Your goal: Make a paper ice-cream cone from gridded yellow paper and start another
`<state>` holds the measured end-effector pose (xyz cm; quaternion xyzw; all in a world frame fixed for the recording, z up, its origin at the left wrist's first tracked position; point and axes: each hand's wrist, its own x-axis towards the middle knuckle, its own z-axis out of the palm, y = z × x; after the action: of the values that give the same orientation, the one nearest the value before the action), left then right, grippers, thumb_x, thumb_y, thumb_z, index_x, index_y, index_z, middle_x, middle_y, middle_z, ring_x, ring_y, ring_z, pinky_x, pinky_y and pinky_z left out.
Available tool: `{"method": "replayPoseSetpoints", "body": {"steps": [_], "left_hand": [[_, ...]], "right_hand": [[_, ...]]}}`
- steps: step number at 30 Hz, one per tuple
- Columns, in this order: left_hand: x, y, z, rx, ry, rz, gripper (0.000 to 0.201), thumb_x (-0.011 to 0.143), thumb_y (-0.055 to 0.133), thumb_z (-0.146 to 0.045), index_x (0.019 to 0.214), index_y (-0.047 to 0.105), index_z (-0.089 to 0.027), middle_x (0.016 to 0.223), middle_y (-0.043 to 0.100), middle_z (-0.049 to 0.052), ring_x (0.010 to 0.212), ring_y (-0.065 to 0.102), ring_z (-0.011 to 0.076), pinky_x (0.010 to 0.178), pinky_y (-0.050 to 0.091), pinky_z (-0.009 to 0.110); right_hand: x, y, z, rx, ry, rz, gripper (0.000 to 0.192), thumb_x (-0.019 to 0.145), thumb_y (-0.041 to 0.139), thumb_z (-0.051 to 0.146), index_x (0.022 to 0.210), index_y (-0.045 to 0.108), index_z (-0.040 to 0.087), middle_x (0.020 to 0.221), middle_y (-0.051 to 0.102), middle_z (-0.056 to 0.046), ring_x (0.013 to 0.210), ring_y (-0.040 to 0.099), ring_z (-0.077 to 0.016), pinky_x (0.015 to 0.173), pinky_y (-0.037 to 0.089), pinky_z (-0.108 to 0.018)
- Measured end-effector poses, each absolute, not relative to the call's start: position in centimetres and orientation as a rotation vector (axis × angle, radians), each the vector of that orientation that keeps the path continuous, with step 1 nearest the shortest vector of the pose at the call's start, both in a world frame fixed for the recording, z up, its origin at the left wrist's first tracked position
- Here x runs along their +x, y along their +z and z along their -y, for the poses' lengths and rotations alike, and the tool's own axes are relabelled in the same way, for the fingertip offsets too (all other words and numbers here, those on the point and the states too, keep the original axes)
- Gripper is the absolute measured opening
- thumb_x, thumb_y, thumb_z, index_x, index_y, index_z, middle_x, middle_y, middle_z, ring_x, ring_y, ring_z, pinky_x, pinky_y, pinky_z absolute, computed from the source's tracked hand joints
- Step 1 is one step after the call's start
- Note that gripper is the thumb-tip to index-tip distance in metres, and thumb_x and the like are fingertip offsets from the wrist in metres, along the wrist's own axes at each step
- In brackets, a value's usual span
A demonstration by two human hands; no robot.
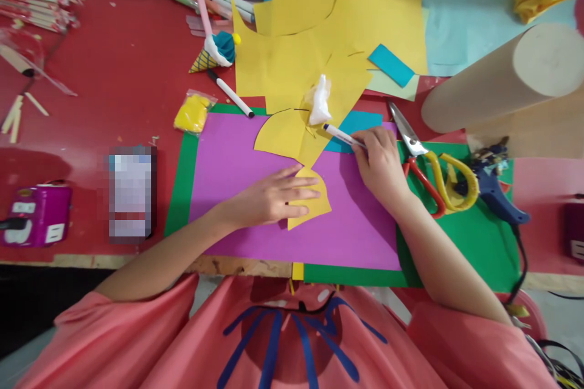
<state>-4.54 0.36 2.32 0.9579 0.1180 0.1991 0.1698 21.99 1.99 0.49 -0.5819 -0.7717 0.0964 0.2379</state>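
Observation:
My left hand (274, 196) lies flat with fingers spread on a small yellow paper cutout (314, 205) that rests on a purple sheet (228, 158). My right hand (381, 164) grips a white marker (340, 133) whose tip points left toward a larger yellow fan-shaped piece (285, 134). A white crumpled tuft (319, 100) sits just above the marker on the yellow paper. The purple sheet lies over a green sheet (479, 243).
Scissors (433, 170) with red and yellow handles and a blue glue gun (495, 191) lie right of my right hand. A cardboard tube (502, 76) stands at the right. Another marker (230, 94), a yellow pom-pom bag (194, 114), a paper ice-cream cone (214, 55) and a purple device (34, 214) lie to the left.

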Motion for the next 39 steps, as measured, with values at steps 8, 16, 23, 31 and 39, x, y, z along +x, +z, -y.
{"method": "replayPoseSetpoints", "body": {"steps": [8, 16, 23, 31, 39], "left_hand": [[-5.8, 3.1, -1.3, 2.416, 0.307, -0.291, 0.031, 0.087, 0.052, -0.005, 0.091, 0.075, -0.027, 0.146, 0.048, 0.005, 0.145, 0.030, 0.0224, 0.116, 0.037, 0.046], [-5.5, 4.0, -3.1, 2.708, 0.443, -0.665, 0.043, 0.094, 0.045, -0.008, 0.126, 0.058, -0.033, 0.148, 0.045, 0.002, 0.141, 0.036, 0.0217, 0.116, 0.031, 0.051], [-3.8, 4.0, -1.6, 2.521, 0.578, -1.017, 0.050, 0.096, 0.048, -0.027, 0.142, 0.033, -0.018, 0.140, 0.051, 0.013, 0.131, 0.047, 0.0229, 0.108, 0.043, 0.040], [-2.4, 2.9, 0.1, 2.637, 0.538, -0.958, 0.020, 0.098, 0.045, -0.032, 0.100, 0.058, -0.016, 0.081, 0.068, 0.005, 0.077, 0.067, 0.0169, 0.067, 0.051, 0.027], [-2.7, 2.4, 0.6, 1.594, 0.886, -0.932, 0.041, 0.090, 0.059, -0.044, 0.122, 0.046, -0.024, 0.097, 0.066, 0.004, 0.089, 0.067, 0.0128, 0.079, 0.055, 0.024]], "right_hand": [[21.6, 2.2, -1.4, -1.543, 0.480, 1.858, 0.027, 0.097, 0.039, 0.034, 0.112, 0.059, 0.022, 0.101, 0.054, -0.013, 0.098, 0.055, -0.0265, 0.092, 0.046, -0.047], [21.9, 2.3, -1.4, -1.411, 1.166, 1.533, 0.019, 0.095, 0.044, 0.033, 0.106, 0.056, 0.022, 0.085, 0.058, -0.002, 0.075, 0.054, -0.0145, 0.071, 0.046, -0.029], [20.0, 3.3, 0.4, -1.326, 1.191, 1.924, 0.020, 0.094, 0.045, 0.024, 0.108, 0.057, 0.018, 0.084, 0.063, -0.002, 0.069, 0.055, -0.0131, 0.062, 0.040, -0.026], [18.7, 3.5, 1.3, -1.279, 1.130, 2.215, 0.024, 0.093, 0.045, 0.027, 0.104, 0.063, 0.016, 0.089, 0.069, -0.009, 0.076, 0.061, -0.0184, 0.065, 0.042, -0.029], [19.4, 3.9, 1.0, -1.033, 1.675, 1.491, 0.019, 0.082, 0.070, 0.037, 0.095, 0.070, 0.023, 0.091, 0.066, -0.003, 0.083, 0.061, -0.0151, 0.072, 0.050, -0.029]]}}
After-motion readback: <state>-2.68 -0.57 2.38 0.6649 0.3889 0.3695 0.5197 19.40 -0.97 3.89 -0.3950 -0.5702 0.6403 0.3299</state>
